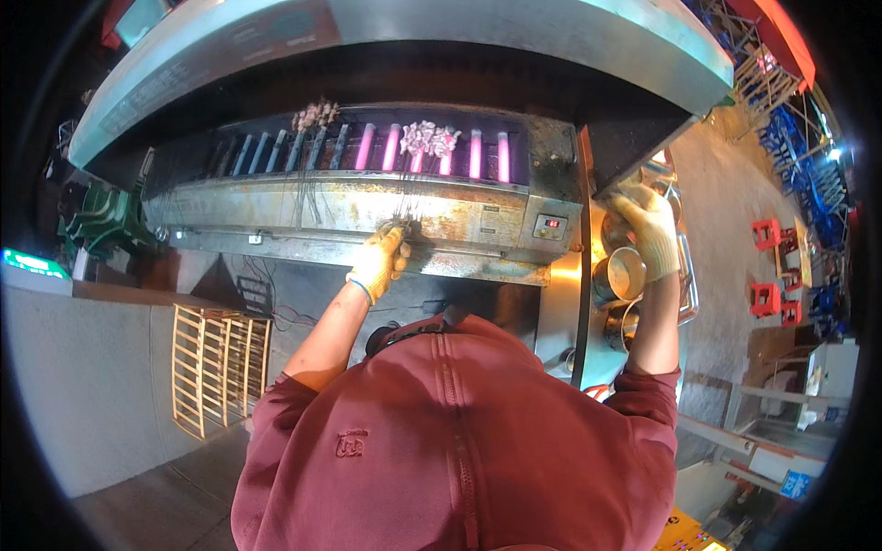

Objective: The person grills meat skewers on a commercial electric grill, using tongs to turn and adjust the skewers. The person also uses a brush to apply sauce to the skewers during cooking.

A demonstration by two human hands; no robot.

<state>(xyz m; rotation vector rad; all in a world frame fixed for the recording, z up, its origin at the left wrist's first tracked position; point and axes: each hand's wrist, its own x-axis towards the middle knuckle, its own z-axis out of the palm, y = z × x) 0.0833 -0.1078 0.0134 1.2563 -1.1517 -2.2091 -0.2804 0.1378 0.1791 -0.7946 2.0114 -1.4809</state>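
In a yellowed work glove, my left hand (pixel 382 260) grips the handle ends of a bundle of thin skewers (pixel 408 196) at the front of an electric grill (pixel 331 206). Pale meat pieces (pixel 428 140) on those skewers lie over pink-glowing heating tubes (pixel 476 155). Further left, a second bunch of skewers with browner meat (pixel 315 116) rests over unlit tubes. My right hand (pixel 648 224), also gloved, reaches over the side counter above metal pots (pixel 620 272). Its fingers are blurred and partly in shadow, so whether they hold anything is unclear.
A metal range hood (pixel 413 27) overhangs the grill, its right lower corner close to my right hand. A control panel (pixel 551 224) sits at the grill's right end. Green stacked chairs (pixel 110 213) stand left, a wooden slatted rack (pixel 220 365) lower left, red stools (pixel 765 234) far right.
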